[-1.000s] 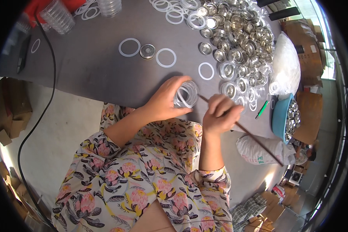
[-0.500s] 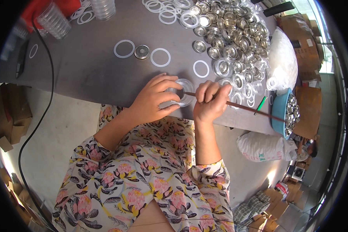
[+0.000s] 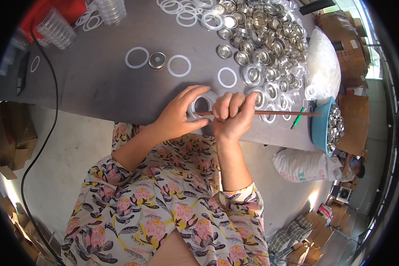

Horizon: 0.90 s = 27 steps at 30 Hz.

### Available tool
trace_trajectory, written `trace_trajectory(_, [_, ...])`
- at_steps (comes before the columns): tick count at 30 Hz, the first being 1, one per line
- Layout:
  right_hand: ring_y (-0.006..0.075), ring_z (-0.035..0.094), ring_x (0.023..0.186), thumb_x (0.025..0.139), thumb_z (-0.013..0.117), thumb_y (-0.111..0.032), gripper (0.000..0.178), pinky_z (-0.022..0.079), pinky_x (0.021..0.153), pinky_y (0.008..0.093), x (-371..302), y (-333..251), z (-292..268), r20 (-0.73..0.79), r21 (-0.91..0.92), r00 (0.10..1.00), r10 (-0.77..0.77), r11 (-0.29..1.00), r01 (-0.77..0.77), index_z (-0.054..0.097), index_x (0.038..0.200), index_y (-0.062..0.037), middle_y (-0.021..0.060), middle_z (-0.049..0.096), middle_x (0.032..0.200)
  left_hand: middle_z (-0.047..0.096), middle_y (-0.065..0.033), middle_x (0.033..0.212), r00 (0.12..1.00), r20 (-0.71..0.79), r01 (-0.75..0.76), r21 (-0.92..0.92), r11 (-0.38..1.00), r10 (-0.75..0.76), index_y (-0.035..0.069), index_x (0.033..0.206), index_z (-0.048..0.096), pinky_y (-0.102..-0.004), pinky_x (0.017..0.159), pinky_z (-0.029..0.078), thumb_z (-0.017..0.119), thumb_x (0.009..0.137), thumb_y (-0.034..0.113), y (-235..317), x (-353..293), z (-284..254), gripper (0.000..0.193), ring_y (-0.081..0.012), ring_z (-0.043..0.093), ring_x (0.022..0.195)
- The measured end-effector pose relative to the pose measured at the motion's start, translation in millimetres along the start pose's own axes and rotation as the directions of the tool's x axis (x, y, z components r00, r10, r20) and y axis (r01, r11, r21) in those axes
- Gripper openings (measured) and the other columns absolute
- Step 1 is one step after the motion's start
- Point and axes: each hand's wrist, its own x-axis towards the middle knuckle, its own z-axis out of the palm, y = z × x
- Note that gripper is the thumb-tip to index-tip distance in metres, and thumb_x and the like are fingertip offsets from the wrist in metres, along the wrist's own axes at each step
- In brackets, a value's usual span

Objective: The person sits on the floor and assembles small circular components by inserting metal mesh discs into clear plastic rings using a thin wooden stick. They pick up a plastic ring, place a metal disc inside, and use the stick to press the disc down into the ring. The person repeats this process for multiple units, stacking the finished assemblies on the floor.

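Near the table's front edge, my left hand (image 3: pixel 176 114) curls its fingers and thumb around a clear round plastic ring piece (image 3: pixel 192 104). My right hand (image 3: pixel 233 114) is closed in a fist around a thin brown stick (image 3: pixel 279 113). The stick lies nearly level, its left tip at the ring piece and its long end reaching toward the blue basin. Beyond my hands, a small round metal piece (image 3: pixel 157 60) rests between two flat white rings, the left one (image 3: pixel 127 57) and the right one (image 3: pixel 189 66). Another flat white ring (image 3: pixel 220 78) lies nearer my right hand.
A large heap of silvery metal cups (image 3: pixel 264 40) covers the far right. By it are a white plastic bag (image 3: pixel 322 66), a blue basin (image 3: pixel 320 128) of metal pieces and a green pen-like tool (image 3: pixel 298 119). Stacked clear discs (image 3: pixel 56 29) stand far left; a black cable (image 3: pixel 56 93) hangs left.
The stick has swung from a slant to nearly level, and my right hand has shifted a little left, closer to my left hand. The ring piece stays in my left hand.
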Motion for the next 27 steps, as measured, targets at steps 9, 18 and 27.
trace_trajectory(9, [0.0127, 0.034, 0.04, 0.095, 0.033, -0.037, 0.054, 0.027, 0.039, 0.0244, 12, 2, -14, 0.306, -0.279, 0.88, -0.364, 0.849, 0.448, 0.031, 0.05, -0.0078, 0.0011, 0.033, 0.044, 0.048, -0.0137, 0.121, 0.999, -0.048, -0.024, 0.05, 0.998, 0.026, 0.004, 0.122, 0.043, -0.0378, 0.096, 0.035, 0.077, 0.061, 0.021, -7, -2, 2, 0.072, -0.03, 0.044, 0.115])
trace_trajectory(18, [0.0119, 0.032, 0.037, 0.096, 0.03, -0.035, 0.053, 0.023, 0.038, 0.0245, 3, -23, -15, 0.194, -0.263, 0.91, -0.367, 0.874, 0.409, 0.029, 0.05, -0.0103, 0.0002, 0.03, 0.043, 0.048, -0.0121, 0.121, 0.998, -0.053, -0.026, 0.02, 0.999, 0.027, 0.007, 0.115, 0.051, -0.038, 0.094, 0.037, 0.078, 0.061, 0.021, -4, -1, 2, 0.062, -0.0294, 0.046, 0.113])
trace_trajectory(27, [0.0113, 0.028, 0.036, 0.096, 0.024, -0.039, 0.054, 0.024, 0.037, 0.0239, 4, -47, -24, 0.124, -0.184, 0.928, -0.352, 0.911, 0.37, 0.025, 0.048, -0.0135, -0.0013, 0.026, 0.042, 0.047, -0.0097, 0.12, 0.97, 0.127, -0.238, 0.355, 0.904, 0.206, 0.009, 0.09, 0.059, -0.0503, 0.1, 0.027, 0.071, 0.067, 0.021, 17, 7, -6, 0.028, -0.0302, 0.038, 0.12])
